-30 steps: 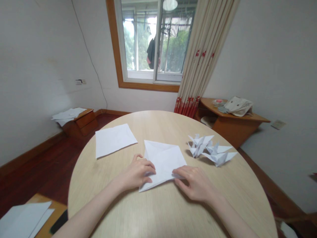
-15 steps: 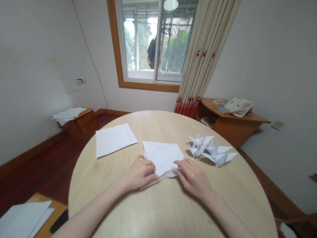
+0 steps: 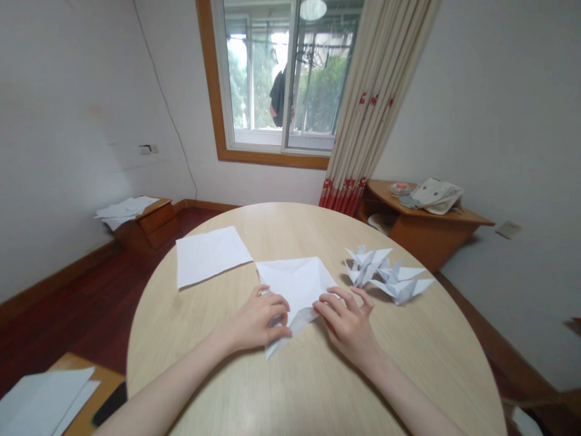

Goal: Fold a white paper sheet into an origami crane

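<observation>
A partly folded white paper lies on the round light-wood table in front of me. My left hand has its fingers curled over the paper's near left edge, pinching it. My right hand rests at the paper's right corner with fingers spread, fingertips pressing on the sheet. A pointed flap of the paper sticks out toward me between the two hands.
A flat white sheet lies at the table's far left. Several folded paper cranes sit at the right. A low wooden cabinet with papers stands left, a corner shelf right, more paper at the lower left.
The paper has been turned and folded in, its near corner now pointing toward me. My right hand's fingers have spread apart. Both hands shifted slightly closer together.
</observation>
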Motion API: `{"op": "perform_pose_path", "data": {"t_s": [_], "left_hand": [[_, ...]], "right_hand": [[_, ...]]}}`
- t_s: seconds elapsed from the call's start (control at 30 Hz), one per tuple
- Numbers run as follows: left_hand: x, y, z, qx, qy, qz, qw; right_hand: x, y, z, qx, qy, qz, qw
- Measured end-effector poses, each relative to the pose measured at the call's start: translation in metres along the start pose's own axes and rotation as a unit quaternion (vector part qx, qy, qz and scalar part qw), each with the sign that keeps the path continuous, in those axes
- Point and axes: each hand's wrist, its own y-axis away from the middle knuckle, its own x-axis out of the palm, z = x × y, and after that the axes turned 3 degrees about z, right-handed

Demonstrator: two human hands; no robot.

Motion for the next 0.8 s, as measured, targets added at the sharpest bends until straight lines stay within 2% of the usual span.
{"op": "perform_pose_path", "data": {"t_s": [0.13, 0.33, 0.53, 0.8], "left_hand": [[-0.001, 0.000, 0.001, -0.007, 0.000, 0.013, 1.000], [0.000, 0.000, 0.003, -0.012, -0.009, 0.021, 1.000], [-0.001, 0.000, 0.002, -0.011, -0.013, 0.014, 1.000], [-0.001, -0.002, -0.005, 0.009, -0.016, 0.008, 1.000]], "right_hand": [[0.003, 0.001, 0.001, -0.003, 0.009, -0.008, 1.000], [0.003, 0.004, 0.003, 0.023, 0.027, 0.027, 0.999], [0.004, 0.003, 0.006, 0.075, 0.021, 0.047, 0.996], [0.020, 0.011, 0.003, 0.179, -0.039, 0.089, 0.979]]}}
